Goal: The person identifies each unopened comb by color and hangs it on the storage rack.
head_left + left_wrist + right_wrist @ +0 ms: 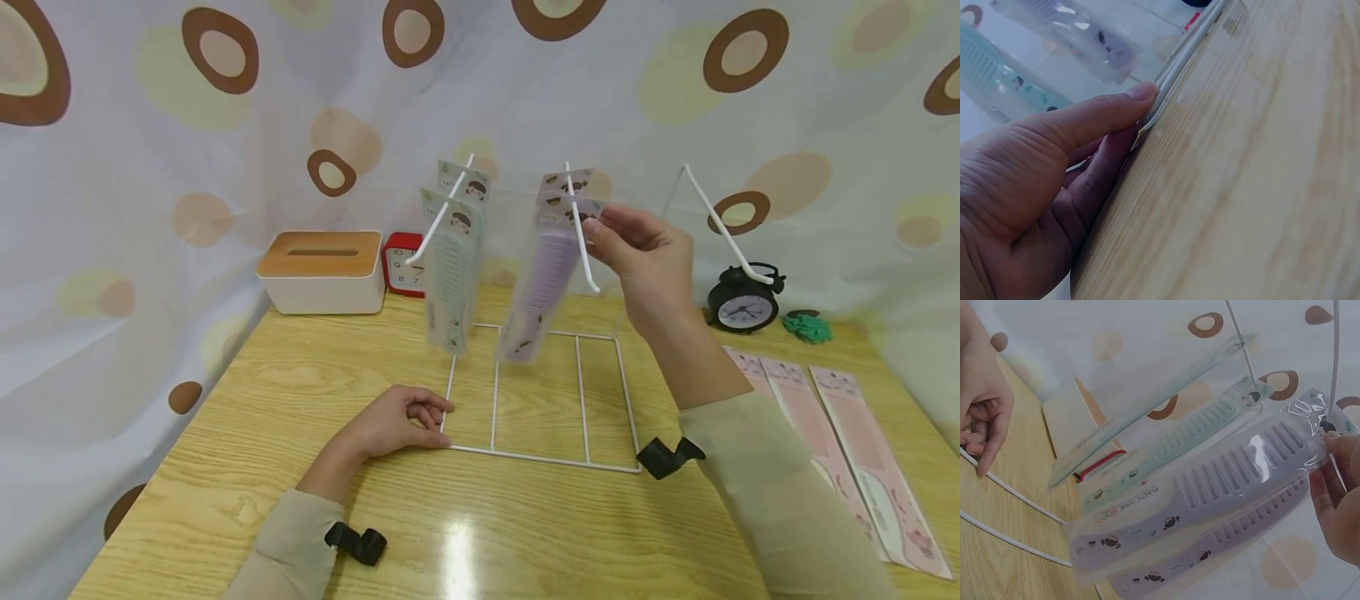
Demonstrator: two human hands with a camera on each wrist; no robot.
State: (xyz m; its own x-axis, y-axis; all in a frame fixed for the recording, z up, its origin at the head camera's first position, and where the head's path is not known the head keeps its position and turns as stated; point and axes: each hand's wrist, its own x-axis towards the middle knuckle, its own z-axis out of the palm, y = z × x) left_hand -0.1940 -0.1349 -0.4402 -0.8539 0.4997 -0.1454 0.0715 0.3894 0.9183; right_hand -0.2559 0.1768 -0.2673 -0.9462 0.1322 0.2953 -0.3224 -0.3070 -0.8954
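My right hand point(647, 262) pinches the top of a packaged purple comb point(1241, 465) between thumb and fingers. That comb hangs on the middle prong point(579, 225) of a white wire rack point(540, 457), in front of another purple comb point(1260, 519). Two packaged green combs point(448, 275) hang one behind the other on the left prong point(441, 218). Down on the table, my left hand point(393, 421) grips the rack's front left corner. In the left wrist view, the thumb of the left hand point(1041, 162) lies on the white wire, fingers curled beneath.
Pink flat packages point(873, 450) lie on the table at the right. Behind them are a black alarm clock point(742, 310) and a green bundle point(807, 327). A tissue box point(322, 283) and a red clock point(405, 287) stand at the back left. The rack's right prong point(723, 225) juts forward.
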